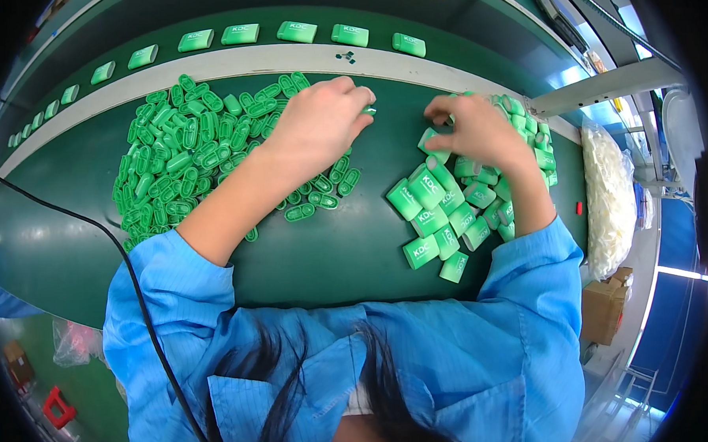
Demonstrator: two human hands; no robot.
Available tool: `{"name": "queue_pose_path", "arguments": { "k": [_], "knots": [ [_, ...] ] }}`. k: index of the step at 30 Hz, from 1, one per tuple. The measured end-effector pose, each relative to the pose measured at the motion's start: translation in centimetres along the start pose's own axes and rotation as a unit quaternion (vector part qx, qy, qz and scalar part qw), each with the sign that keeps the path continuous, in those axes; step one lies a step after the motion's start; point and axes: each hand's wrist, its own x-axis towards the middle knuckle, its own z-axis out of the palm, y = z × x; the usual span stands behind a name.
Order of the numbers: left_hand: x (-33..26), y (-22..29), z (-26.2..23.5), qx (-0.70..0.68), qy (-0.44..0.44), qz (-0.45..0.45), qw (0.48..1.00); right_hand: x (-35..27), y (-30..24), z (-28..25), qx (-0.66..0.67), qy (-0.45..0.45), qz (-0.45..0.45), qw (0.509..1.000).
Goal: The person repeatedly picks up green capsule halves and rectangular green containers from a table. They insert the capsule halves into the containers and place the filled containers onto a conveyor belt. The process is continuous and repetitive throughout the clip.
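Note:
My left hand (315, 126) is over the right side of a heap of small green oval caps (200, 133). Its fingers are curled together, and only a sliver of something green and white shows at the tips. My right hand (480, 130) hovers at a pile of flat green printed casings (446, 205). Its thumb and fingers are bent but apart, with one casing (429, 141) just under the thumb; I see nothing held between them. A few loose caps (321, 199) lie below my left wrist.
Spaced green casings (297, 31) stand in a row on the belt beyond a pale rail (244, 61). A black cable (93, 220) crosses at left. Right of the table hang a white plastic bag (606, 202) and a metal arm (609, 87); a cardboard box (604, 309) sits lower.

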Motion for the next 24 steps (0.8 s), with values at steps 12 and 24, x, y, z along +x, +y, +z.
{"name": "queue_pose_path", "arguments": {
  "k": [12,24],
  "knots": [
    [0.9,-1.1,-0.3,-0.545,-0.032,-0.196,0.814,0.6,-3.9,2.0,0.52,0.133,0.029,0.843],
    [0.7,-0.2,0.2,-0.522,-0.004,-0.191,0.831,1.6,-2.6,3.8,0.468,0.071,0.009,0.881]
  ]
}}
